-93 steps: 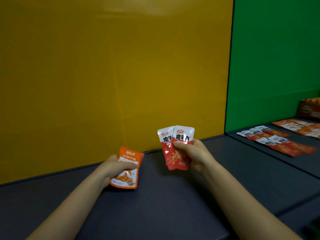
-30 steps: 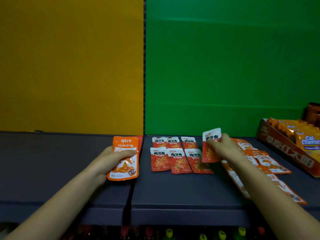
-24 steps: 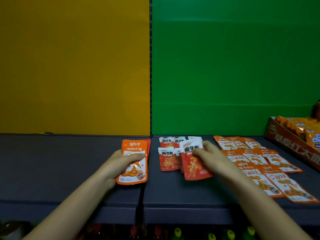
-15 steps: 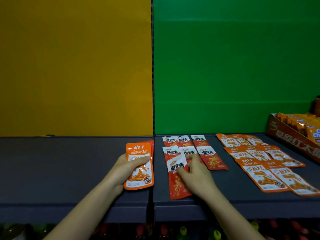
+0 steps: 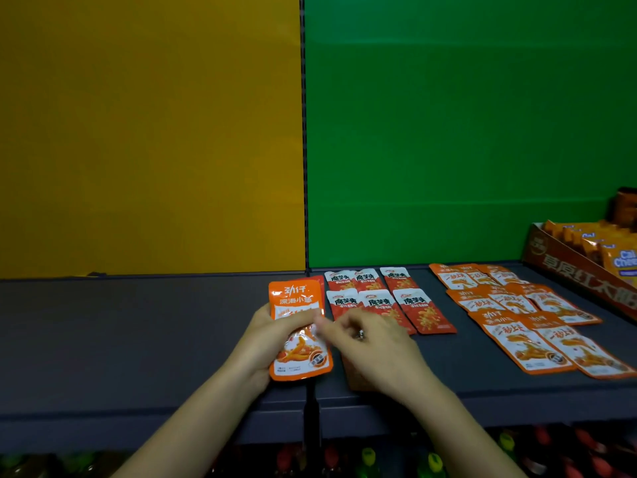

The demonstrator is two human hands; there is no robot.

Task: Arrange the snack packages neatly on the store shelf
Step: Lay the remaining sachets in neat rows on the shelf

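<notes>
Head view, looking forward and down at a dark grey store shelf (image 5: 138,339). Behind it, a yellow back panel (image 5: 148,132) stands on the left and a green back panel (image 5: 465,132) on the right, meeting at a dark vertical seam.

The left hand (image 5: 265,343) holds an orange snack packet (image 5: 300,305) upright just above the shelf, near the seam. Its grip is clamped on the packet, with the thumb lying across the front and the fingers behind. A second orange edge shows behind the packet.

The right hand (image 5: 375,350) is blurred. Its fingers are curled and the fingertips (image 5: 322,327) are at the right edge of the orange packet. It is not clear whether this grip is closed on the packet or only touching it. Under the right hand lies a red packet (image 5: 350,377), mostly hidden, flat on the shelf near the front edge.

Just behind the right hand, six red snack packets (image 5: 413,305) lie flat in two rows of three. Further right, orange packets (image 5: 517,339) lie flat in overlapping rows. At the far right, a cardboard display box (image 5: 579,270) holds more orange packs.

Below the shelf's front edge, coloured bottle caps (image 5: 368,455) show dimly.
</notes>
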